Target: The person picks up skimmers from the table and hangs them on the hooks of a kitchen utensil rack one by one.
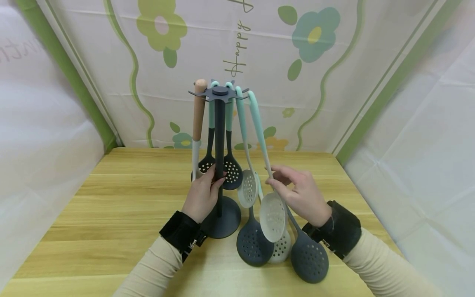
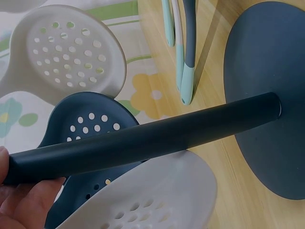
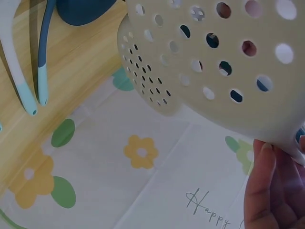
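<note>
My left hand (image 1: 202, 192) grips the black post (image 1: 219, 136) of a utensil stand, its thumb and fingers wrapped around the shaft above the round base (image 1: 228, 225). A skimmer with a white perforated head (image 1: 272, 216) and mint handle hangs at the rack's right side, its top at a hook. Thumb and fingers of my right hand (image 1: 297, 192) pinch its neck just above the head. Next to it hangs another white skimmer (image 1: 243, 189). Two dark skimmers with mint handles, one nearer (image 1: 233, 171), and a white utensil with a wooden handle (image 1: 198, 107) hang behind and left.
On the wooden table (image 1: 111, 222), right of the base, lie two dark skimmers, one nearer the base (image 1: 252, 243) and one further right (image 1: 309, 260), with a white skimmer (image 1: 283, 247) between them. A flowered cloth (image 1: 208, 41) rises behind the table's back edge.
</note>
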The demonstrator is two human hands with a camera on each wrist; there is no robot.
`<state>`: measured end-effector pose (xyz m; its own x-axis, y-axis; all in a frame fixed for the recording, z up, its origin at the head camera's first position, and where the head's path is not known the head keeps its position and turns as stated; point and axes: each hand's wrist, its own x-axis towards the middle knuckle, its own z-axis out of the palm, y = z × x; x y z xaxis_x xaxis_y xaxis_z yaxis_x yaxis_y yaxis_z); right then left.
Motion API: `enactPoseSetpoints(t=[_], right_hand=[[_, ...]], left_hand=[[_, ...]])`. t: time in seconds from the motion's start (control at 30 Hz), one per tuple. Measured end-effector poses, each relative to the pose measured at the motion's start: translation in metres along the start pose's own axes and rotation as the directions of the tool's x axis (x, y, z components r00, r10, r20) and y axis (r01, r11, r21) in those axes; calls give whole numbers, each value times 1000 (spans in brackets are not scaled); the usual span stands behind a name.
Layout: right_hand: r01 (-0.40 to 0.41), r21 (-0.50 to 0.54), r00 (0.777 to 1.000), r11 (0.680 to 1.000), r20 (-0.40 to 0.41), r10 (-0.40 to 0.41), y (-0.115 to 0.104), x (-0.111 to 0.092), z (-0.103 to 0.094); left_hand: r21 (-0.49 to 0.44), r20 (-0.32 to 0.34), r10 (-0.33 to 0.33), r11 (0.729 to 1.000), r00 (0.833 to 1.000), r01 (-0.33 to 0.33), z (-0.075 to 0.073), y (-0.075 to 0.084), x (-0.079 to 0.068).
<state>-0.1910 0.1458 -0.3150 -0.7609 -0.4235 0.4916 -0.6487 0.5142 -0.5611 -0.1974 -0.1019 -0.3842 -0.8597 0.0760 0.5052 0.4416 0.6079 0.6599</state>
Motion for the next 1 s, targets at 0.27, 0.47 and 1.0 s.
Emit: enactPoseSetpoints(t=[0.27,0.47,1.0], right_hand=[[15,-1,1000,1000,-1,-15,-3,3,-1],[8,-11,1000,1000,0,-8,-5,5,-1],[41,8,999,999,-23,-41,-8,6,0]], left_hand=[[13,-1,2,1000,1000,-2,0,0,0],[25,-11,21,999,1000,-21,0,-1,-1],[19,-7,9,1000,1000,-8,0,-1,-1]])
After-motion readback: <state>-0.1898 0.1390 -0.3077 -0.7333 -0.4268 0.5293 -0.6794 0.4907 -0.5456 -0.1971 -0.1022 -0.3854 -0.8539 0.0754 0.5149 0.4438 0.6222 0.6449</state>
